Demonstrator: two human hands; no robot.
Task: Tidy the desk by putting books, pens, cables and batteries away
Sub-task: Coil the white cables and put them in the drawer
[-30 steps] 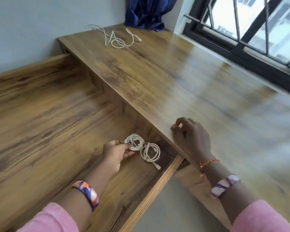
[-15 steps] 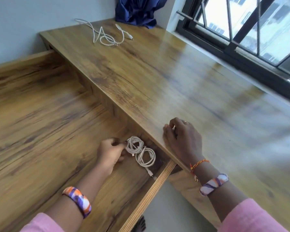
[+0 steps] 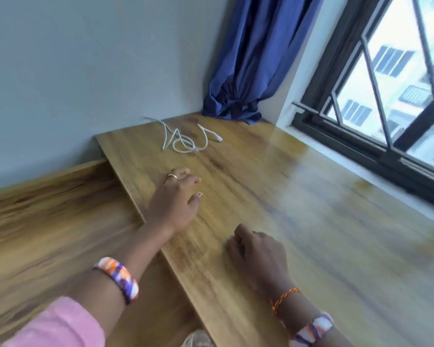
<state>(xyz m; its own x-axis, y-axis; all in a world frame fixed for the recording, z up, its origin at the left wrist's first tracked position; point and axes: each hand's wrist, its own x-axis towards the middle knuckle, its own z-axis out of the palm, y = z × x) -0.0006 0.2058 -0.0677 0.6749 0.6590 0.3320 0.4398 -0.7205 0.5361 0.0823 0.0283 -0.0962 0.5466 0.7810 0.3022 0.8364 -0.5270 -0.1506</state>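
Clearly the job is not finished: one loose white cable [image 3: 186,137] lies in an untidy tangle on the wooden surface [image 3: 298,196], up at about twelve o'clock from the hands and near the far corner by the wall. It is well apart from both hands, and nothing touches it.

Neither hand carries anything. The left hand [image 3: 176,199] stretches out over the surface toward eleven o'clock, its fingers loosely extended and empty, with a ring on one finger; it points roughly at the cable but is short of it. The right hand [image 3: 256,254] sits nearer the person, at about five o'clock from the left one, resting on the surface with its fingers curled under and nothing inside them that I can see.

At nine o'clock lies a lower wooden panel [image 3: 48,221], set a step below the surface; whether it is a drawer or a shelf cannot be told from this view, and no stored items show on it. A blue curtain [image 3: 248,71] hangs at one o'clock beside the barred window [image 3: 386,83].

As for progress, no books, pens or batteries are in sight, so judging by what shows, the cable looks like the one thing left to collect. Reaching it, coiling it and stowing it seem to be what is left.
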